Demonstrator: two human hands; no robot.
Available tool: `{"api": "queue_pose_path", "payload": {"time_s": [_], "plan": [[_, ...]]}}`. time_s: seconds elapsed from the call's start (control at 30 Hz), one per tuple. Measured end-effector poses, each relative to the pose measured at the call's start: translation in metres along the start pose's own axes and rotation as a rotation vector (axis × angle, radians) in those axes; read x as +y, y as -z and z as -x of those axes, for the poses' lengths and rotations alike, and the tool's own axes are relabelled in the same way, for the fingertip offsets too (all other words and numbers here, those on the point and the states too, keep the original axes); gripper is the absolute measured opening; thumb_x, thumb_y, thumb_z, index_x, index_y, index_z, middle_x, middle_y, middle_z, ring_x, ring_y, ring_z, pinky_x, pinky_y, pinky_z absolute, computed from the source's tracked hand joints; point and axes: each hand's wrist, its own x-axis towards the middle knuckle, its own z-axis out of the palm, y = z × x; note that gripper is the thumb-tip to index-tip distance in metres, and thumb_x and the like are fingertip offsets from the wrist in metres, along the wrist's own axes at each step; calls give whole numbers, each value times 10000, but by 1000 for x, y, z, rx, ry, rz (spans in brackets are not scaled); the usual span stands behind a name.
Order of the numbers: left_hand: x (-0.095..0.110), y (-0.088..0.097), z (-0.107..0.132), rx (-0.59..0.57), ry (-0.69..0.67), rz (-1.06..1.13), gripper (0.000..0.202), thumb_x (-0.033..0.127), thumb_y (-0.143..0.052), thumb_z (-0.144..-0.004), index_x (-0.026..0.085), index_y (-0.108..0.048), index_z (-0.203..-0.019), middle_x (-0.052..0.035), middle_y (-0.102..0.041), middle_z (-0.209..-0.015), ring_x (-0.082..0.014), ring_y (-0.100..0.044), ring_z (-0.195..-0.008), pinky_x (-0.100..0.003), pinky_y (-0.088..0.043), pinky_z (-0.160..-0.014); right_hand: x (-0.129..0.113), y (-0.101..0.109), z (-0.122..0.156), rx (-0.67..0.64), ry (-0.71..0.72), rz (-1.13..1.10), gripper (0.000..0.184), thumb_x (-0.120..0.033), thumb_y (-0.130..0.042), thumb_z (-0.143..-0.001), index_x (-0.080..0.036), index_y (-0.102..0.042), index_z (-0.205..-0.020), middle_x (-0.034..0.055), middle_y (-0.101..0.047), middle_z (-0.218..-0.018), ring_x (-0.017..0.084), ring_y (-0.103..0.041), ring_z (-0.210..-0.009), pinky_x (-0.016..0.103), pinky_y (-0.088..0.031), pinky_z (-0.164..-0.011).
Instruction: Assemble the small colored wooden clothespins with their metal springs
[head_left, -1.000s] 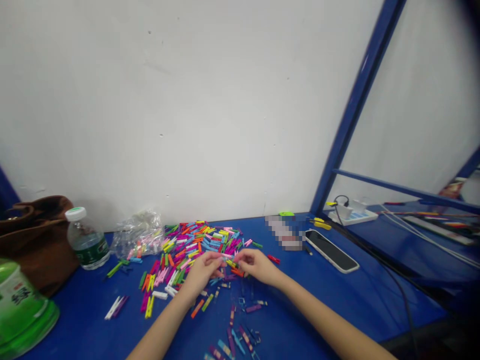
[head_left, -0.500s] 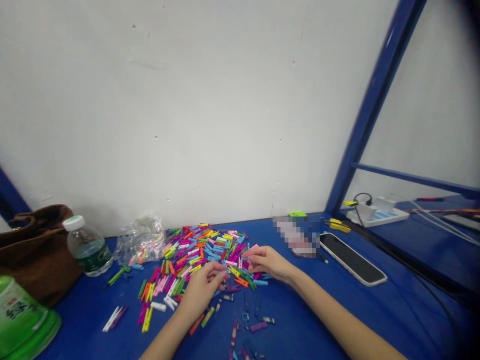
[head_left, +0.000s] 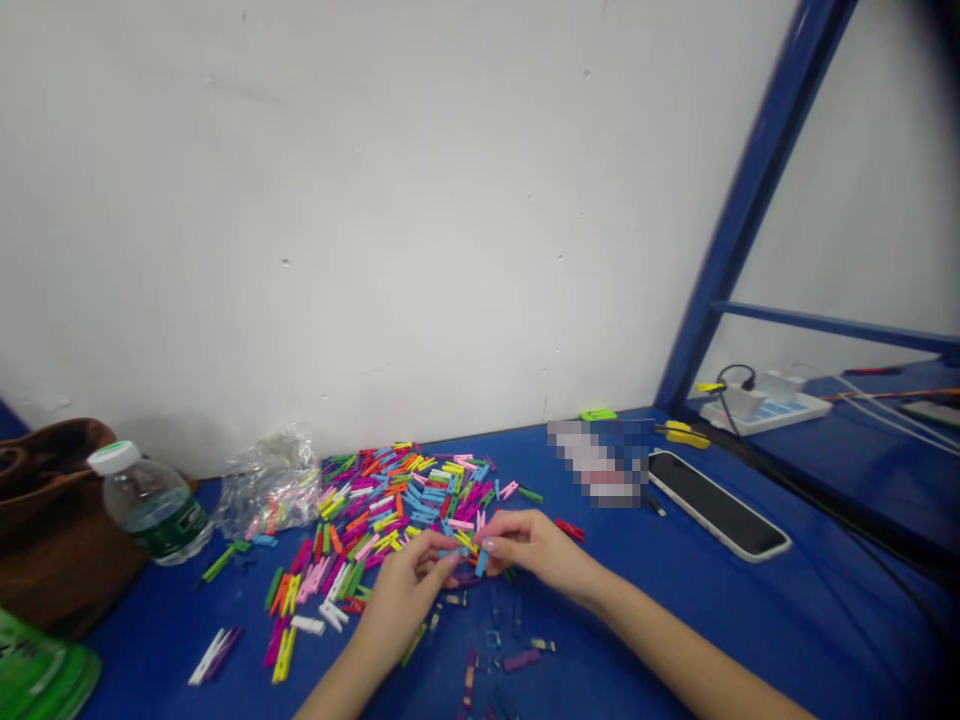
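Observation:
My right hand (head_left: 544, 552) is closed in a pinch on a small blue clothespin (head_left: 481, 563), which points down from the fingertips. Close beside it, my left hand (head_left: 411, 582) has thumb and fingers drawn together. A bit of blue shows at the left fingertips, too small to make out. Both hands are at the near edge of a heap of coloured clothespins (head_left: 390, 500). Below them lie several loose clothespin parts, among them a purple piece (head_left: 521, 660) and a reddish-brown one (head_left: 469, 680).
Left of the heap are a clear plastic bag (head_left: 274, 475), a water bottle (head_left: 161, 515), a brown bag (head_left: 67, 540) and a green container (head_left: 45, 665). A white and purple clothespin pair (head_left: 215, 655) lies apart. At right are a phone (head_left: 716, 505), yellow cutter (head_left: 686, 434) and power strip (head_left: 765, 412).
My right hand has come closer to my left, and a blue clothespin now shows in its fingers. A red clothespin has come into sight right of that hand. The view has shifted slightly.

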Motion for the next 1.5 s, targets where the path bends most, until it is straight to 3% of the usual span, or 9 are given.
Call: {"api": "queue_pose_path", "payload": {"time_s": [0.23,0.5,0.77,0.97,1.1,1.33,1.5], "plan": [[7,0,11,125,-157,-348,186,332,-498,-752,239,-615,-863,-15,-657,-722,-182,-594,-689,-236,-411,-632,4,-9,2,77,46,-64,322,-388,-634,-635,-121,-625,-815,2,-601,-566,108,-557,-520,249,-446,-557],[10,-12,17,188,-113,-246,155,311,-511,-745,245,-585,-864,1,-667,-742,-187,-609,-720,-241,-426,-659,4,-10,4,141,36,-145,356,-317,-691,-583,-140,-609,-880,-12,-597,-616,99,-559,-524,240,-457,-552],[13,-20,20,271,-79,-107,139,289,-530,-732,231,-496,-853,-9,-669,-807,-185,-617,-795,-242,-438,-694,4,-13,9,154,62,-295,238,-275,-699,-587,-140,-584,-747,-9,-600,-663,101,-559,-570,244,-469,-577],[7,-20,18,235,-65,-87,129,295,-519,-746,230,-471,-846,-4,-665,-775,-175,-617,-789,-238,-443,-691,4,-14,10,155,74,-226,214,-270,-684,-610,-140,-573,-739,25,-636,-767,125,-584,-700,256,-459,-679],[8,-19,19,229,-76,-167,109,302,-514,-752,232,-496,-834,1,-655,-776,-171,-613,-777,-234,-445,-676,4,-14,11,198,71,-140,213,-280,-677,-613,-146,-568,-738,0,-630,-687,103,-574,-615,224,-452,-605],[9,-14,15,221,-220,-358,109,250,-493,-762,204,-565,-831,-27,-623,-821,-183,-572,-790,-298,-446,-710,4,-17,11,236,100,-54,224,-298,-674,-603,-158,-573,-746,12,-637,-741,131,-592,-689,249,-467,-646],[5,-12,12,234,-356,-422,73,185,-506,-751,190,-556,-803,-29,-591,-794,-166,-555,-774,-288,-454,-686,5,-17,12,220,109,-20,197,-283,-661,-623,-166,-592,-765,-9,-610,-693,112,-575,-658,230,-454,-632]]}}
